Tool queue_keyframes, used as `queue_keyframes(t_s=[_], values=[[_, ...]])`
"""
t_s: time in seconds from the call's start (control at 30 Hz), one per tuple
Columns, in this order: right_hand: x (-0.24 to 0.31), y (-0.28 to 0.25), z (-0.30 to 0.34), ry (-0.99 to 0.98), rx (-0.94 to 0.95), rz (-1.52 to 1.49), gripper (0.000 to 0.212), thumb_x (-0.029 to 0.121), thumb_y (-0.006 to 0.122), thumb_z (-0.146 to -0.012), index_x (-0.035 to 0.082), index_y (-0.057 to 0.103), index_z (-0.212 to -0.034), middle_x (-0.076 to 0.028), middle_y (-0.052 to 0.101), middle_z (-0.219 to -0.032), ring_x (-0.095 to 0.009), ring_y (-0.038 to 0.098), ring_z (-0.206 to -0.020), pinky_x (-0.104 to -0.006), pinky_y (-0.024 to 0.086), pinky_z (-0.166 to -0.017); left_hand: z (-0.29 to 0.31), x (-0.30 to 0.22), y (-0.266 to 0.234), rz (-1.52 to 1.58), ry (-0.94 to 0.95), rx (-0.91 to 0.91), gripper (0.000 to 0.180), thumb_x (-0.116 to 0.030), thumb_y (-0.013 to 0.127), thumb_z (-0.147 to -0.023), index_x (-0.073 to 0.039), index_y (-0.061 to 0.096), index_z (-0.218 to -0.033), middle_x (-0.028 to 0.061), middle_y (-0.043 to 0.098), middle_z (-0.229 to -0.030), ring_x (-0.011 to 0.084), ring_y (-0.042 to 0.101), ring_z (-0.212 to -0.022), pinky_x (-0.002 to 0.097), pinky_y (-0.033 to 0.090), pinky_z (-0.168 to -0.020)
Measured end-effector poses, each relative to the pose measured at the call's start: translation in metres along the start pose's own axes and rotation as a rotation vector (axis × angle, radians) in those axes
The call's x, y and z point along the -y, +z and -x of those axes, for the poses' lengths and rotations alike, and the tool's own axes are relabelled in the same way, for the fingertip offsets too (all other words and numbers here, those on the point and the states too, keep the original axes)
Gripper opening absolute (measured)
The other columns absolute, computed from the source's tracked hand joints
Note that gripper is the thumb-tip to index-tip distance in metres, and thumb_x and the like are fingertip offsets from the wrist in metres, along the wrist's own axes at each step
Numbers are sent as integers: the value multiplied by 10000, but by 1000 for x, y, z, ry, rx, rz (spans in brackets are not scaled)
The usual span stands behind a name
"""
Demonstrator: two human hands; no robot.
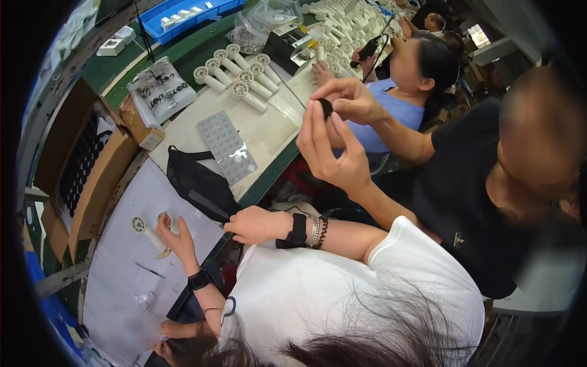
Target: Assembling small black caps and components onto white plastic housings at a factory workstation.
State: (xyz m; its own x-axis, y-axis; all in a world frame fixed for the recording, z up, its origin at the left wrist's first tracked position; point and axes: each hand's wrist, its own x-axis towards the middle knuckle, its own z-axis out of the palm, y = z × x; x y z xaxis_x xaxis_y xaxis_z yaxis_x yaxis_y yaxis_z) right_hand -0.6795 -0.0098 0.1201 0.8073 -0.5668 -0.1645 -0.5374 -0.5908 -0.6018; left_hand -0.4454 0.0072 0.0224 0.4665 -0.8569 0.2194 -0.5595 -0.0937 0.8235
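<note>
My left hand (177, 237), with a black band at the wrist, curls its fingers and thumb around a white round-headed part (177, 227), shaped like a small handheld fan body. A similar white part (140, 225) lies just left of it, its handle slanting toward my palm. My right hand (260, 225) is closed beside the corner of a black mesh bag (202, 186); its fingertips are hidden, so I cannot tell what is in them. To the right, a person in black holds a small dark round piece (326, 109) between the fingers of both hands.
An open carton (101, 189) of dark round pieces stands at the left. A grey sheet of moulded parts (227, 147) and several white fan bodies (247, 96) lie farther back. Beyond are a blue tray (183, 21) and a seated person in blue. Another person's hand (177, 330) is at lower left.
</note>
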Motion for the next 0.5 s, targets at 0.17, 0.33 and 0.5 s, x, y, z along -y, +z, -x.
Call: queue_keyframes(t_s=[0.17,0.33,0.5], values=[[-2,-6,1,34,0,-4,258,193,602,-782,47,570,-992,-126,585,-775,-305,610,-756,-408,488,-630,-6,-17,6,34,-2,65,404,-96,617,-803,-10,480,-1173,131,490,-1116,230,511,-974,348,408,-864],[-5,-2,-1,31,12,-36,261,192,602,-786,42,564,-995,-124,584,-774,-304,610,-754,-404,488,-624,-4,-25,5,37,-53,121,400,-97,615,-803,-23,484,-1174,113,488,-1135,216,514,-977,347,411,-860],[-7,3,-3,33,-8,-48,262,196,600,-792,44,556,-1001,-122,582,-778,-305,608,-752,-403,487,-626,-1,-20,6,34,-74,151,399,-96,614,-803,-30,486,-1175,107,486,-1133,213,516,-976,344,413,-855]])
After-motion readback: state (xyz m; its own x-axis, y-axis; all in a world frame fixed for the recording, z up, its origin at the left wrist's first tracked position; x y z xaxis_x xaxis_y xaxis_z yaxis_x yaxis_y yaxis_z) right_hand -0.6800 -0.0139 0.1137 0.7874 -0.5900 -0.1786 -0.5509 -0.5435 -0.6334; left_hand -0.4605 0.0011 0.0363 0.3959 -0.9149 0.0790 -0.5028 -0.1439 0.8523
